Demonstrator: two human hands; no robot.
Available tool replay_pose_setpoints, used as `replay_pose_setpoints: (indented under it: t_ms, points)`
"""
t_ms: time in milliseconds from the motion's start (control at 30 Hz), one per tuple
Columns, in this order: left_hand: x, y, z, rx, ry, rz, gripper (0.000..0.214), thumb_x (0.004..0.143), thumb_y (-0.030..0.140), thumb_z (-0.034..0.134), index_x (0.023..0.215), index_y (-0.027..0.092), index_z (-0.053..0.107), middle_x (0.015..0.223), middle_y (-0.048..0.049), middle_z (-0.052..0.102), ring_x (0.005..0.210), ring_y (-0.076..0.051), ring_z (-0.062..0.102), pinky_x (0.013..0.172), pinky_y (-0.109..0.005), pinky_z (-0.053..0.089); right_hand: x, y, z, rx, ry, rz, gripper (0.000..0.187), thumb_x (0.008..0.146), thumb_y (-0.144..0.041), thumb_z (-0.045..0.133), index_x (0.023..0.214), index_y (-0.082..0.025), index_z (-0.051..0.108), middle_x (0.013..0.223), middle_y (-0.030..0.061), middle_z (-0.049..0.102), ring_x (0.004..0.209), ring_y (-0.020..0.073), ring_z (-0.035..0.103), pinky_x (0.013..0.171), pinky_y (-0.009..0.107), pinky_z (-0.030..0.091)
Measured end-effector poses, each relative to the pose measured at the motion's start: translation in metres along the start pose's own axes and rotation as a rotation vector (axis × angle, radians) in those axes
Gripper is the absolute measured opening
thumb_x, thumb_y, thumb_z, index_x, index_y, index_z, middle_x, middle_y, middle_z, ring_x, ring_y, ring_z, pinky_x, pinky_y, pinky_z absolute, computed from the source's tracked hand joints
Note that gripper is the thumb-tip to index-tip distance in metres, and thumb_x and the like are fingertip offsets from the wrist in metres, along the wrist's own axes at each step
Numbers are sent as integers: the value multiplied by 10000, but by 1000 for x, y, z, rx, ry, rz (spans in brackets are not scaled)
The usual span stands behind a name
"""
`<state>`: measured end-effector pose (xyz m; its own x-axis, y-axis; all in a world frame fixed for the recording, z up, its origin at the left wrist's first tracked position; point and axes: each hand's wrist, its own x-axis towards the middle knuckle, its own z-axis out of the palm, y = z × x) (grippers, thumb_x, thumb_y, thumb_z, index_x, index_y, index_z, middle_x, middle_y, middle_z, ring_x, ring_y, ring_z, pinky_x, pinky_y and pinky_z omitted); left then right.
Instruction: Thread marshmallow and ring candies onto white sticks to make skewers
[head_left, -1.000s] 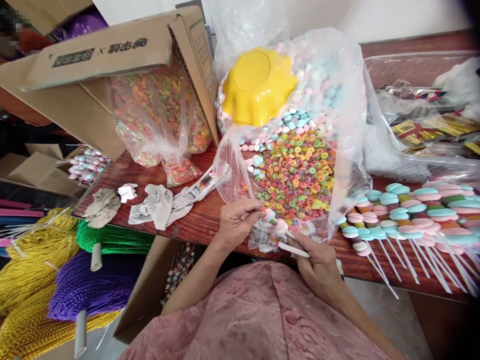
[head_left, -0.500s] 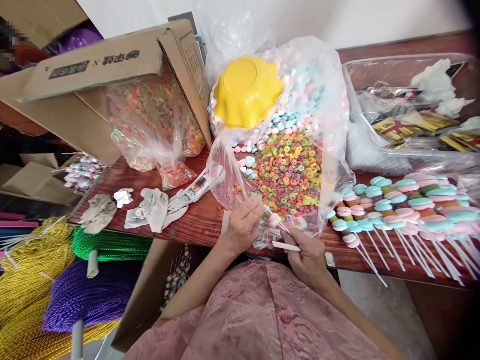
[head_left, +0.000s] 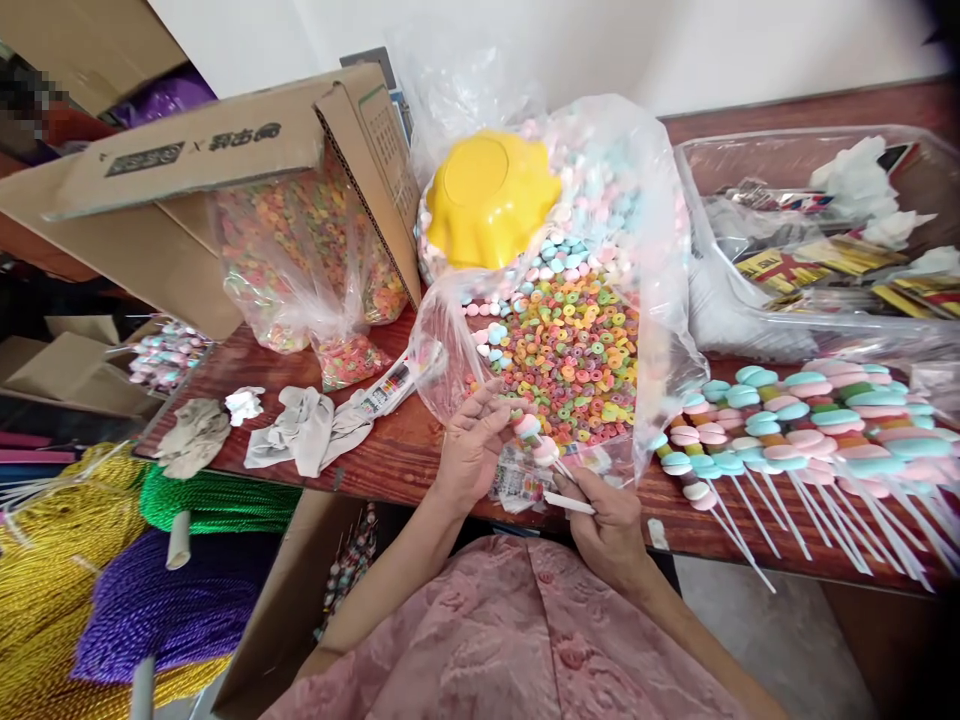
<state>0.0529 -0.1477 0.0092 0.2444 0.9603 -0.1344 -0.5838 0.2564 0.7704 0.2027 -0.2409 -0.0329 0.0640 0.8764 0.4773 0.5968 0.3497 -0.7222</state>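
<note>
My right hand (head_left: 609,520) is closed round a white stick (head_left: 570,503) that carries pink and pale candy pieces (head_left: 537,440) at its upper end. My left hand (head_left: 474,440) pinches the top candy piece on that stick, just in front of an open clear bag of coloured candy rings (head_left: 577,350). Both hands hover over the front edge of the wooden table (head_left: 390,445). A small printed wrapper (head_left: 517,485) lies under them.
A yellow bowl (head_left: 487,200) lies upside down on pastel candies in the bag. Finished candy sticks (head_left: 787,430) lie in a row at the right. A cardboard box (head_left: 210,170) with ring candy bags, crumpled gloves (head_left: 307,425), and yarn cones (head_left: 112,560) sit left.
My view has shifted slightly; the hands stay together on the stick. My left fingers have moved up to the top candy piece.
</note>
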Motion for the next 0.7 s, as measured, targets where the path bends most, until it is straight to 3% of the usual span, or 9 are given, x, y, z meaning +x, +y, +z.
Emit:
replay_pose_setpoints:
  t_ms: [167, 400, 700]
  points:
    - [-6, -9, 15, -78, -1, -75, 325, 817, 467, 707, 931, 164, 677, 792, -46, 719, 730, -177, 686, 723, -341, 554, 2, -3, 0, -15, -10, -7, 173, 930, -143, 491, 899, -162, 660, 634, -17, 611, 521, 104, 569, 509, 203, 435]
    - [-20, -27, 39, -120, -1, 87, 394, 893, 569, 564, 779, 195, 511, 587, 34, 536, 587, -121, 595, 643, -275, 531, 2, -15, 6, 64, 5, -37, 184, 904, -126, 476, 861, -171, 649, 579, -38, 558, 459, 95, 482, 463, 207, 398]
    - [-27, -38, 40, -94, -52, 163, 382, 946, 521, 498, 761, 188, 479, 604, 34, 495, 598, -110, 569, 659, -266, 510, 7, -25, 14, 151, 18, 36, 206, 893, -135, 492, 731, -192, 606, 568, -36, 542, 469, 107, 482, 469, 224, 400]
